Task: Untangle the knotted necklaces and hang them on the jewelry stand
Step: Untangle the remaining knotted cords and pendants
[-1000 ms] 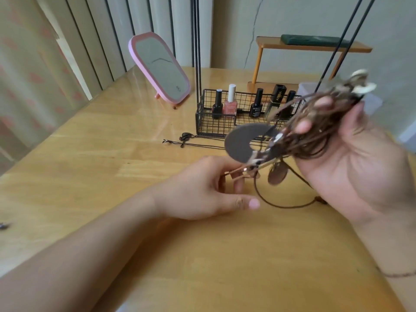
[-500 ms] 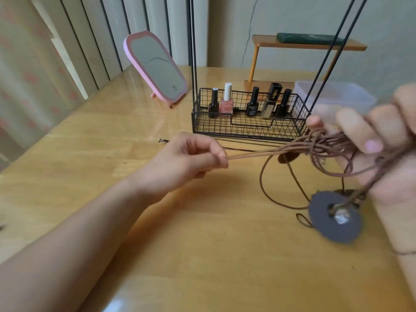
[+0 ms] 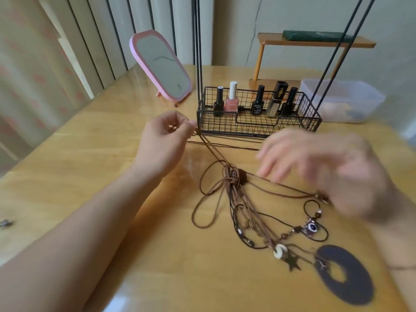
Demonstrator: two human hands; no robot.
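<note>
The untangling step is in hand; nothing hangs on the jewelry stand (image 3: 258,119) yet, whose wire basket and black rods stand at the far side of the worktop (image 3: 90,176). The left hand (image 3: 164,140) pinches the ends of brown cords between thumb and fingertips and draws them taut toward the far left. Those cords run down to the knot (image 3: 233,179) in the middle of the worktop, from which the tangled necklaces (image 3: 258,221) fan out toward the near right, with a white ring pendant (image 3: 279,251), a star charm (image 3: 292,263) and a dark disc pendant (image 3: 346,274). The right hand (image 3: 319,167) is blurred, fingers spread and loose, holding nothing, hovering just right of the knot. The next move probably calls for the right fingers to pin or pick at the knot while the left keeps tension.
</note>
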